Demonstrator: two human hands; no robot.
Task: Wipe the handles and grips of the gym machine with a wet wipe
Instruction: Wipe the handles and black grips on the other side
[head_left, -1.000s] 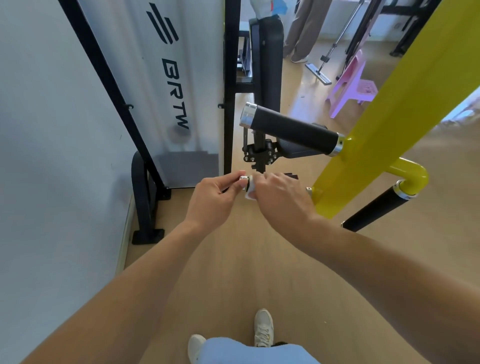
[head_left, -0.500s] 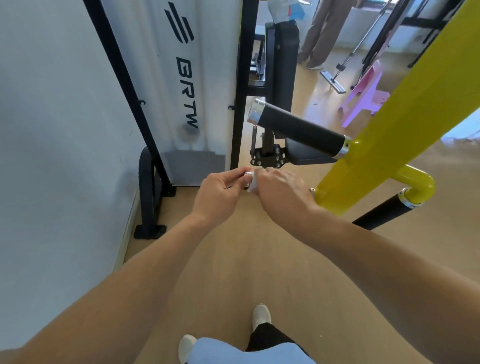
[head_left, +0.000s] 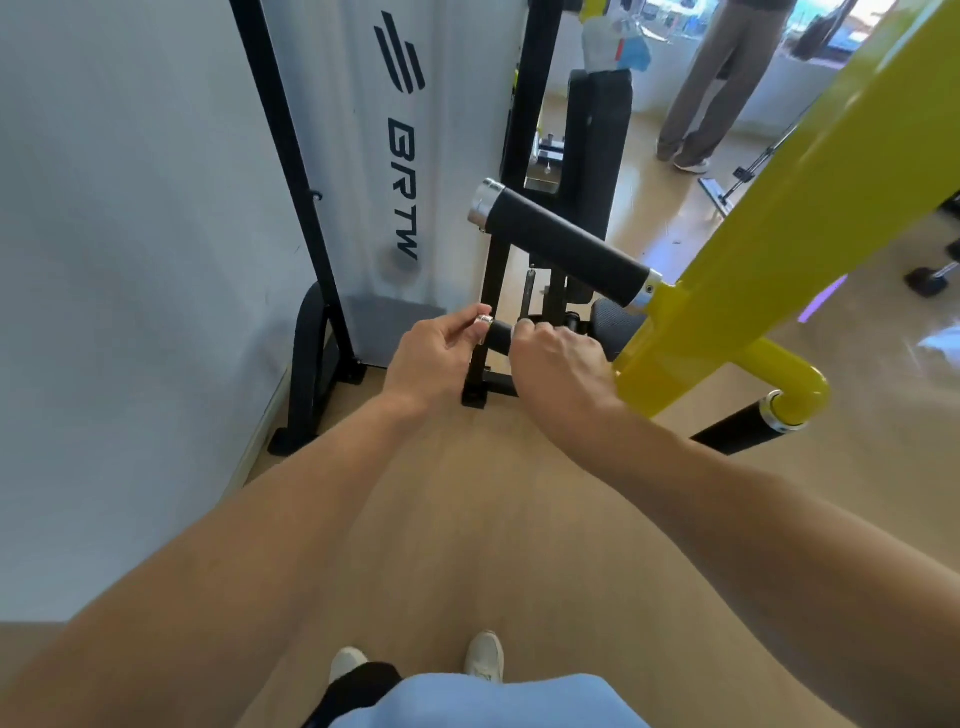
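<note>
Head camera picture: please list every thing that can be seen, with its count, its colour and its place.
Lower grip: one, black with a silver end cap, centre, between both hands.
Upper grip: one, black with a silver cap, above the hands.
Side grip: one, black, lower right, below the yellow elbow.
Frame bar: one, yellow, slanting across the right.
Panel: one, white, lettered BRTW, upper centre.
Wall: grey-white, left.
Floor: tan.
Standing person: one, brown trousers, top right.
Shoes: two, white, bottom centre.
Wet wipe: not visible.
Left hand: pinches the silver end cap.
Right hand: wraps round the lower grip.
</note>
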